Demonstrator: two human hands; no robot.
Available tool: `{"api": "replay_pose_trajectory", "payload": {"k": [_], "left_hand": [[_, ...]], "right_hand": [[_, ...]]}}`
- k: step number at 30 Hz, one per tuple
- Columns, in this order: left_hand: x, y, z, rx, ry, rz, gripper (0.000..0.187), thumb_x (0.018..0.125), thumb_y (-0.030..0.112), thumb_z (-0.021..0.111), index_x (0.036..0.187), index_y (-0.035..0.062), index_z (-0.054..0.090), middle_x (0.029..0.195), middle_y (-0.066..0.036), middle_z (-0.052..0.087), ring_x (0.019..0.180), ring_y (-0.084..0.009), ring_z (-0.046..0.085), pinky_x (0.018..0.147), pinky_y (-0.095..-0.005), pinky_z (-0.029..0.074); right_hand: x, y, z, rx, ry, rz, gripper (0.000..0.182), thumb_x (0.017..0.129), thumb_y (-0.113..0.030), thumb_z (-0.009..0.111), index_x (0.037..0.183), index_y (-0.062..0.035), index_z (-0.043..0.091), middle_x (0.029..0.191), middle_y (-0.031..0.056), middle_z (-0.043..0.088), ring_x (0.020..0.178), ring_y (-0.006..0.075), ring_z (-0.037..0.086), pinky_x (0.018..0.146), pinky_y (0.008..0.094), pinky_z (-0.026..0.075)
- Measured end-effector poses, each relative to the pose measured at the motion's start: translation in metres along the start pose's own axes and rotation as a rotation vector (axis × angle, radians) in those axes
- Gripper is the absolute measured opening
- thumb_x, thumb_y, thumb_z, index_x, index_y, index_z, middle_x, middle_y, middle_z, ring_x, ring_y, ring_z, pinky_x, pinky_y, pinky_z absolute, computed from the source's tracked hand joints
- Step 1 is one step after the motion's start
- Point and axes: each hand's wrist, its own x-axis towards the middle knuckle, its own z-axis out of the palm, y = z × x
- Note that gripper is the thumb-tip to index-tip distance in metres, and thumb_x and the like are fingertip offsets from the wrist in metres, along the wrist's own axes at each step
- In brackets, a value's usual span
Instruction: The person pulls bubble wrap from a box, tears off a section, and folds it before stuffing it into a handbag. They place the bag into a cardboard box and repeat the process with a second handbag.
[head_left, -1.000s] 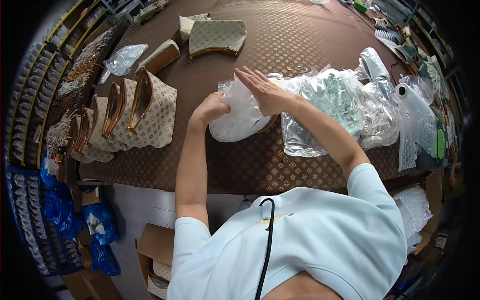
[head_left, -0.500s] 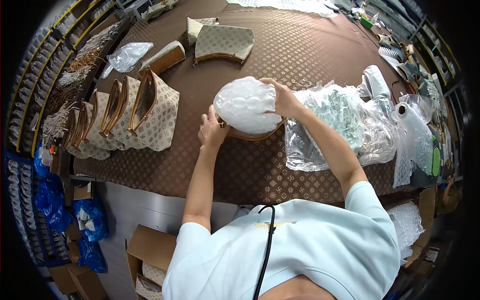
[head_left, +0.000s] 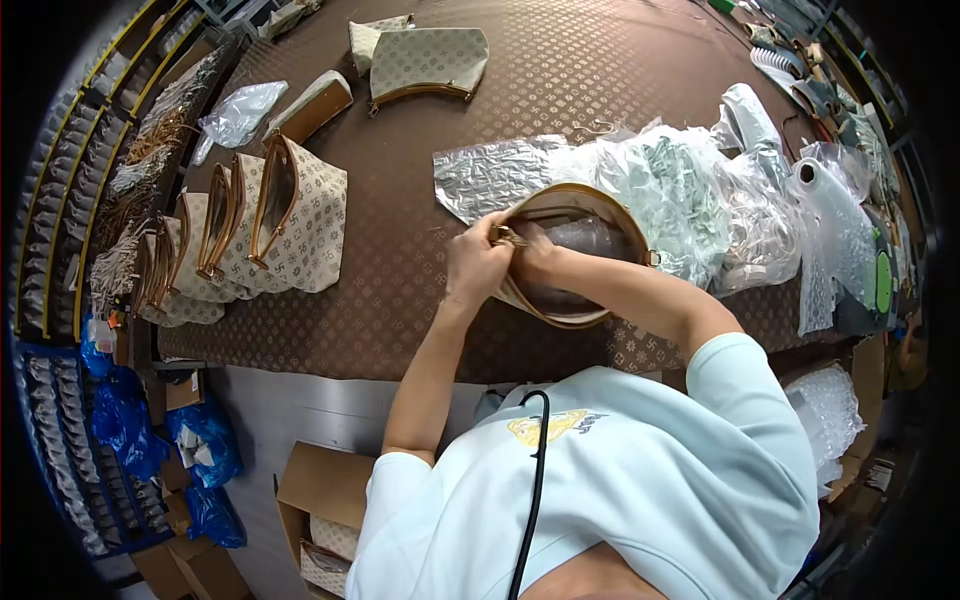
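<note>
In the head view, an open bag (head_left: 562, 190) with a tan rim sits at the near part of the brown patterned table (head_left: 390, 160), right in front of the person, its mouth turned up toward the camera. The left hand (head_left: 478, 262) is clenched on the left edge of the open bag, fingers curled about the rim beside a metal fitting (head_left: 508, 236). The right hand (head_left: 540, 258) reaches down inside the mouth of the open bag; its fingers are hidden there, so whether they grasp anything I cannot tell. Some translucent plastic (head_left: 592, 238) shows within the open bag, near the right hand.

Just beyond the open bag, toward its left, lies a crinkled silvery sheet (head_left: 490, 175). A heap of clear plastic (head_left: 680, 195) spreads to the right of the open bag, and farther right lies a roll of bubble wrap (head_left: 830, 220). To the left of the open bag, well apart, a row of patterned bags (head_left: 315, 220) stands with mouths open. Beyond the open bag and to its left, a patterned pouch (head_left: 430, 62) lies flat near the far side. Lower than the open bag and to its left, a cardboard box (head_left: 325, 485) stands below the table.
</note>
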Motion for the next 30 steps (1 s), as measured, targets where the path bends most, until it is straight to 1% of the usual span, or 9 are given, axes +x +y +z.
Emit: {"api": "replay_pose_trajectory", "payload": {"k": [2, 5, 9, 15, 18, 21, 23, 27, 30], "left_hand": [[-0.013, -0.023, -0.009, -0.155, 0.077, -0.089, 0.035, 0.074, 0.012, 0.058, 0.108, 0.0047, 0.061, 0.085, -0.014, 0.067, 0.077, -0.0238, 0.065, 0.07, -0.0318, 0.05], [-0.023, -0.021, -0.029, 0.021, 0.09, -0.154, 0.035, 0.075, 0.011, 0.057, 0.109, 0.0029, 0.06, 0.082, -0.013, 0.067, 0.073, -0.0214, 0.065, 0.067, -0.0305, 0.05], [-0.035, -0.033, -0.045, 0.017, 0.182, -0.193, 0.036, 0.075, 0.014, 0.058, 0.11, 0.0045, 0.06, 0.083, -0.014, 0.066, 0.076, -0.0253, 0.065, 0.068, -0.0327, 0.05], [-0.048, -0.003, -0.035, 0.427, 0.129, -0.201, 0.038, 0.076, 0.021, 0.054, 0.112, 0.0102, 0.059, 0.087, -0.016, 0.065, 0.083, -0.0321, 0.063, 0.073, -0.0418, 0.049], [-0.057, -0.015, -0.039, 0.395, 0.201, -0.246, 0.039, 0.074, 0.023, 0.055, 0.112, 0.0143, 0.06, 0.084, -0.016, 0.065, 0.081, -0.0322, 0.063, 0.071, -0.0443, 0.049], [-0.082, -0.021, -0.04, 0.202, 0.367, -0.29, 0.036, 0.073, 0.028, 0.058, 0.107, 0.0162, 0.062, 0.084, -0.016, 0.065, 0.081, -0.0326, 0.063, 0.07, -0.0435, 0.049], [-0.103, -0.028, -0.029, 0.113, 0.487, -0.29, 0.048, 0.073, 0.031, 0.063, 0.115, 0.0093, 0.055, 0.089, -0.019, 0.064, 0.084, -0.0337, 0.062, 0.072, -0.0433, 0.049], [-0.168, -0.034, 0.028, -0.411, 0.566, -0.391, 0.114, 0.07, 0.063, 0.063, 0.138, -0.0068, 0.004, 0.141, -0.027, 0.019, 0.13, -0.0367, 0.026, 0.107, -0.0372, 0.023], [-0.2, -0.018, 0.047, -1.056, 0.479, -0.593, 0.096, 0.077, 0.056, 0.06, 0.14, 0.0005, 0.013, 0.141, -0.019, 0.027, 0.126, -0.0317, 0.034, 0.1, -0.0384, 0.035]], "right_hand": [[0.008, -0.072, 0.021, -1.032, -0.105, 0.288, 0.033, 0.085, -0.018, 0.043, 0.114, -0.0072, 0.055, 0.116, 0.0128, 0.057, 0.108, 0.0243, 0.054, 0.09, 0.0342, 0.042], [0.011, -0.093, 0.011, -1.331, -0.465, 0.106, 0.036, 0.075, -0.017, 0.056, 0.109, -0.0047, 0.058, 0.103, 0.0163, 0.06, 0.1, 0.0262, 0.057, 0.084, 0.0352, 0.045], [-0.013, -0.129, -0.031, -1.025, -0.475, 0.289, 0.081, 0.057, -0.038, 0.073, 0.123, -0.0007, 0.044, 0.099, 0.0199, 0.061, 0.098, 0.0313, 0.058, 0.086, 0.0384, 0.046], [0.0, -0.13, -0.001, -1.249, -0.767, 0.472, 0.075, 0.059, -0.04, 0.071, 0.118, 0.0007, 0.048, 0.098, 0.0158, 0.063, 0.091, 0.0292, 0.062, 0.075, 0.0353, 0.05], [-0.02, -0.197, -0.035, -0.951, -0.455, 0.059, 0.074, 0.064, -0.028, 0.074, 0.127, -0.0056, 0.043, 0.123, 0.0171, 0.049, 0.116, 0.0301, 0.046, 0.094, 0.0383, 0.038], [-0.037, -0.215, -0.066, -1.22, -0.023, -0.051, 0.082, 0.065, -0.016, 0.075, 0.136, -0.0101, 0.034, 0.136, 0.0165, 0.039, 0.124, 0.033, 0.038, 0.102, 0.0403, 0.032], [-0.045, -0.166, -0.093, -0.633, -0.134, 0.513, 0.071, 0.071, -0.009, 0.069, 0.133, -0.0042, 0.036, 0.125, 0.0185, 0.05, 0.106, 0.0291, 0.055, 0.088, 0.0346, 0.043], [-0.041, -0.182, -0.065, -0.768, -0.462, 0.477, 0.038, 0.083, -0.005, 0.045, 0.12, -0.0044, 0.052, 0.092, 0.0165, 0.064, 0.086, 0.0203, 0.062, 0.071, 0.0317, 0.046], [-0.035, -0.223, 0.0, -0.726, -0.517, 0.544, 0.044, 0.082, -0.005, 0.048, 0.127, -0.0052, 0.047, 0.087, 0.0222, 0.063, 0.074, 0.0266, 0.064, 0.068, 0.0378, 0.049]]}}
